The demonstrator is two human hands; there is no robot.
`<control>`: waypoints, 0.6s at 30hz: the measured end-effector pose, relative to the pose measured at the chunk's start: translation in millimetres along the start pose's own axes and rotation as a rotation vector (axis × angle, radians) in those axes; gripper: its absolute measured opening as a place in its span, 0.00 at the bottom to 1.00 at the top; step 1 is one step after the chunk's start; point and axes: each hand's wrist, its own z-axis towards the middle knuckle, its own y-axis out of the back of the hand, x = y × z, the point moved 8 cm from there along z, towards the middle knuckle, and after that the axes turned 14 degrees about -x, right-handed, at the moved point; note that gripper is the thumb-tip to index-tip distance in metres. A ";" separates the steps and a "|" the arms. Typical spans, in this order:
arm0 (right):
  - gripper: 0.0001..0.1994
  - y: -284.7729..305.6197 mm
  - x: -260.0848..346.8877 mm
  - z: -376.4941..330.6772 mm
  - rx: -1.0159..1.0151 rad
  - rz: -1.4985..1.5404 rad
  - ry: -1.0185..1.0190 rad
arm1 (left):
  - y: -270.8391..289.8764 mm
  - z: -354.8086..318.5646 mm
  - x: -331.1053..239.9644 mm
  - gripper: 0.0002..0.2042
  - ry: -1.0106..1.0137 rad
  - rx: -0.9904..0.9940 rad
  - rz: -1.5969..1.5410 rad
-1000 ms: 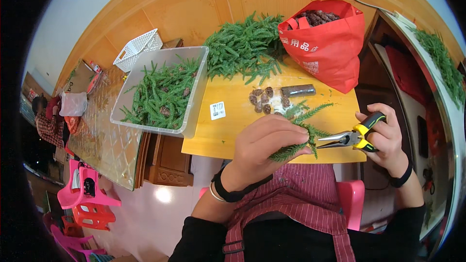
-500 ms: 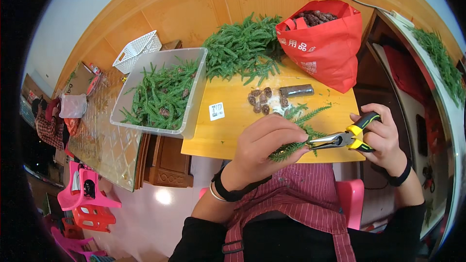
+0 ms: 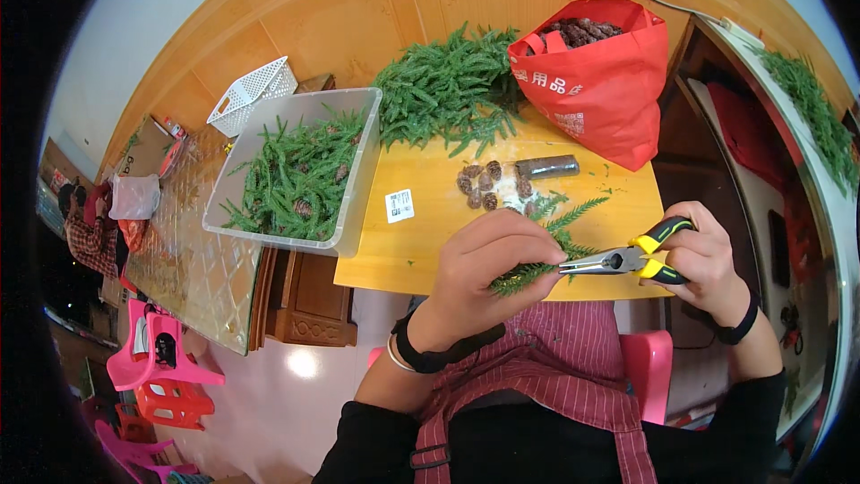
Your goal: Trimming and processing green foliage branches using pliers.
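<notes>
Between the closed fingers of my left hand [image 3: 493,264] is a green artificial pine sprig [image 3: 573,220], its needled tips fanning out past the fingertips. My right hand [image 3: 703,260] is wrapped round the yellow-and-black handles of long-nose pliers [image 3: 614,261]. The jaws point left and their tips meet the sprig at my left fingertips; what exactly they grip there is too small to make out. On the yellow table [image 3: 403,260] beyond my hands lie several small pinecones [image 3: 484,182] and a dark, plastic-wrapped roll [image 3: 548,168].
A clear plastic bin [image 3: 354,188] of finished-looking sprigs with pinecones stands at the left. Loose pine branches [image 3: 443,81] are heaped at the back, beside a red bag [image 3: 596,81] of pinecones. A white label [image 3: 399,206] lies near the bin. Another person [image 3: 90,233] sits far left.
The plier handles have spread less or more only slightly; the pliers have turned and shifted a little left, their tips now closer to my left fingertips. My left hand has barely moved.
</notes>
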 end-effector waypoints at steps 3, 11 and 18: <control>0.13 2.6 0.1 -4.4 0.025 -0.020 0.030 | -0.1 0.8 -1.9 0.11 0.003 0.012 -0.015; 0.16 1.0 0.2 -2.6 0.028 -0.082 0.013 | 0.7 -0.3 -8.7 0.13 -0.093 -0.013 0.082; 0.12 4.5 1.9 -3.3 0.011 -0.101 0.045 | 2.7 -0.2 -14.4 0.15 -0.156 -0.058 0.126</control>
